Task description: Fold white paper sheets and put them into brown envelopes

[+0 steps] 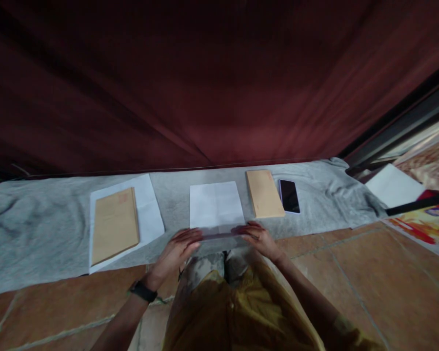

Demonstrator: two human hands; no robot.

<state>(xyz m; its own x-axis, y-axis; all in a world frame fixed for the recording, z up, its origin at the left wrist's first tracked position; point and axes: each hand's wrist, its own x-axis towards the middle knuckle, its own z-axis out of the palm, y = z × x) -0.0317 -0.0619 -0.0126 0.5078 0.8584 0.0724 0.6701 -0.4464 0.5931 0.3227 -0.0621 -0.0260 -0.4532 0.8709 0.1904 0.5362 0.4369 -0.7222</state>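
Note:
A white sheet of paper [216, 202] lies in front of my knees on a grey cloth, with faint crease lines across it. Its near edge is turned up into a narrow, shadowed fold. My left hand [183, 245] grips the left end of that fold, fingers pointing inward. At the opposite end, my right hand [259, 237] has its fingers closed over the same edge. Just beyond my right hand is a stack of brown envelopes [265, 194]. To the left, another brown envelope stack [114, 225] rests on white paper [150, 207].
A dark-screened phone [289, 196] lies right of the right-hand envelopes. The grey cloth [40, 219] runs along the foot of a dark red fabric wall [219, 107]. Terracotta tiles [384, 263] surround my legs. At far right are a white sheet [394, 185] and a colourful printed bag [429, 226].

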